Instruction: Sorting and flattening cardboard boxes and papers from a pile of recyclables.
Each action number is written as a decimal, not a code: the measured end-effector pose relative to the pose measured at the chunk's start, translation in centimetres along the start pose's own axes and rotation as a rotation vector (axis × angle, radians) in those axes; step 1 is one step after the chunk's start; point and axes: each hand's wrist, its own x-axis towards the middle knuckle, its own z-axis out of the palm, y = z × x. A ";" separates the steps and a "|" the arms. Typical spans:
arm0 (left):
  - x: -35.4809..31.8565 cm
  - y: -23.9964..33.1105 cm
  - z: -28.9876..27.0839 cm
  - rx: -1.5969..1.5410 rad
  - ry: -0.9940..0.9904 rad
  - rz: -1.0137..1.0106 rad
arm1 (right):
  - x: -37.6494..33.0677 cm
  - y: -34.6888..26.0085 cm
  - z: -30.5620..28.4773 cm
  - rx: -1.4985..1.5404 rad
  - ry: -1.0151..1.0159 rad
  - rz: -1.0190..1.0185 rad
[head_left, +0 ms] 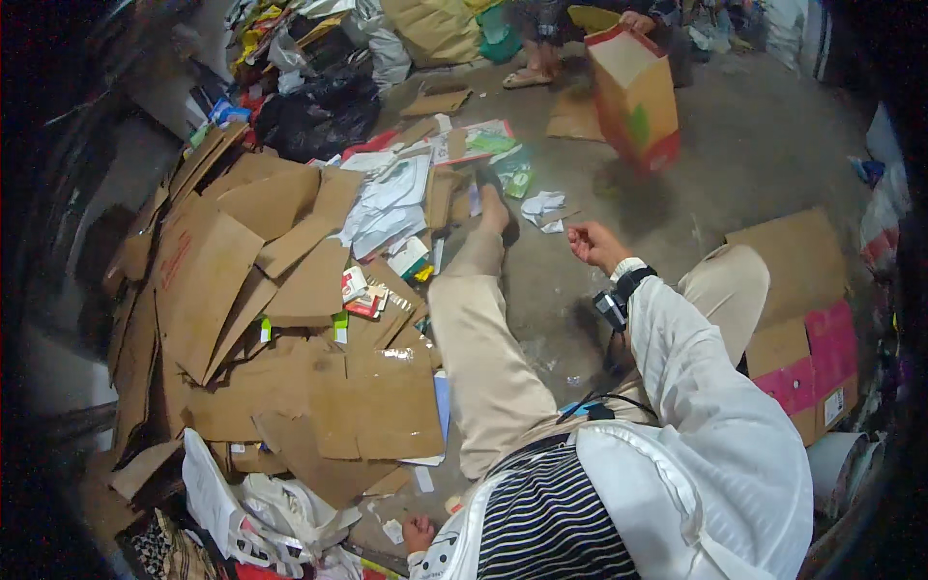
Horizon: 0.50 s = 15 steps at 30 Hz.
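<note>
My right hand [597,246] reaches forward over the bare floor, fingers loosely bent and apart, with nothing visible in it. Just beyond its fingertips lies crumpled white paper [543,208]. A camera-like device [613,307] is strapped to my right wrist. Low in the view, my left hand [418,534] is near the floor, its fingers curled in and nothing seen in them. A small white scrap [392,531] lies beside it. Left of my outstretched leg spreads a heap of flattened cardboard [387,401], with white paper sheets [391,198] at its far side.
Another person's hand [635,21] holds an orange-red paper bag [633,101] at the far right. Black plastic bags [319,111] stand at the far left. Pink-and-brown cardboard [807,358] lies right of my bent knee. White plastic bags [266,512] lie at the near left.
</note>
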 end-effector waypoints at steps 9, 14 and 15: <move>13.6 -3.5 -1.8 -1.346 0.332 -0.444 | 1.0 1.2 -4.4 -0.065 0.185 -0.097; 15.5 7.7 0.8 -1.170 0.106 -0.437 | -0.9 1.7 -7.2 -0.224 0.131 -0.093; 14.7 9.8 2.2 -1.093 0.270 -0.556 | -1.2 1.2 -9.1 -0.270 0.006 -0.104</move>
